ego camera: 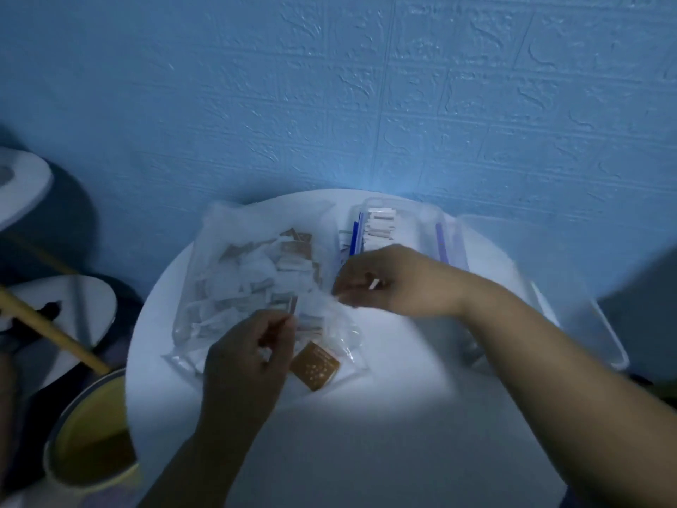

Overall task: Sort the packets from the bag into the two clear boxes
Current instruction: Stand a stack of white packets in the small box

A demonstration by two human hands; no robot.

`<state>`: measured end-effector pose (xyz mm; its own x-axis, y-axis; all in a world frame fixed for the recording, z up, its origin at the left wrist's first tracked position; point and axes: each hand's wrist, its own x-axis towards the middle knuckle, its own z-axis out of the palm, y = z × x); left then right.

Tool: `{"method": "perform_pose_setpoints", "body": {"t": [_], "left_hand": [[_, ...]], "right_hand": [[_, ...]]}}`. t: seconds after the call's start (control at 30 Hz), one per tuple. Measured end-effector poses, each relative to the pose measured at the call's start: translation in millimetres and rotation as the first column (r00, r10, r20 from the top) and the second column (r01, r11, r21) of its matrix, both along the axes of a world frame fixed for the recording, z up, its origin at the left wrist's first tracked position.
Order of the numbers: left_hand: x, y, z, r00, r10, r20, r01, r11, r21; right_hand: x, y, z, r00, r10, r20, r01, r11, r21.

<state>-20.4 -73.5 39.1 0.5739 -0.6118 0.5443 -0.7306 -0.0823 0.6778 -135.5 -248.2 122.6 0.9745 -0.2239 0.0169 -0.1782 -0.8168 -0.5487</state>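
Note:
A clear plastic bag point(219, 251) full of several white and brown packets lies on the round white table point(366, 416). My left hand point(245, 357) pinches the bag's near open edge, beside a brown packet point(315, 364) lying at the bag's mouth. My right hand point(388, 284) pinches the bag's other edge and holds a small white packet point(374, 284). Behind my right hand stands a clear box with blue clips point(432, 221), with white packets lined up inside. A second clear box point(571, 287) sits to its right; what it holds is hard to tell.
A blue textured wall rises right behind the table. At the left, below the table's edge, are a yellow bucket point(91, 438), a wooden stick point(51, 331) and a round white stool top point(73, 309).

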Motion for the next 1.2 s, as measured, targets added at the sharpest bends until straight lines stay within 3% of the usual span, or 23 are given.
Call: {"method": "perform_pose_setpoints", "body": {"t": [0.17, 0.3, 0.5, 0.57, 0.7, 0.9, 1.03, 1.13, 1.2], "left_hand": [[26, 52, -24, 0.984, 0.144, 0.101, -0.170, 0.924, 0.342], [37, 64, -38, 0.965, 0.031, 0.260, -0.152, 0.874, 0.462], [48, 48, -43, 0.946, -0.028, 0.323, -0.193, 0.752, 0.631], [49, 44, -42, 0.933, -0.055, 0.357, -0.220, 0.699, 0.681], [47, 48, -40, 0.937, -0.099, 0.336, -0.160, 0.732, 0.662], [53, 57, -32, 0.957, -0.125, 0.263, -0.007, 0.893, 0.449], [57, 46, -31, 0.961, -0.099, 0.259, -0.055, 0.849, 0.525], [53, 37, -33, 0.949, -0.128, 0.290, -0.082, 0.784, 0.615], [51, 36, -33, 0.941, -0.172, 0.291, -0.039, 0.800, 0.599]], "right_hand": [[10, 58, -48, 0.978, 0.153, -0.142, -0.151, 0.988, 0.024], [24, 67, -68, 0.992, 0.106, -0.065, -0.111, 0.990, -0.084], [53, 62, -82, 0.999, -0.030, 0.044, 0.039, 0.973, -0.228], [60, 66, -88, 1.000, -0.022, 0.008, 0.023, 0.967, -0.253], [64, 71, -99, 0.995, 0.043, -0.087, -0.072, 0.927, -0.368], [37, 58, -93, 0.996, 0.083, -0.022, -0.086, 0.949, -0.304], [35, 59, -94, 0.992, -0.039, 0.123, 0.063, 0.979, -0.196], [37, 63, -98, 0.997, -0.069, -0.026, 0.061, 0.970, -0.235], [38, 63, -101, 0.989, -0.063, -0.136, 0.020, 0.955, -0.295]]}}
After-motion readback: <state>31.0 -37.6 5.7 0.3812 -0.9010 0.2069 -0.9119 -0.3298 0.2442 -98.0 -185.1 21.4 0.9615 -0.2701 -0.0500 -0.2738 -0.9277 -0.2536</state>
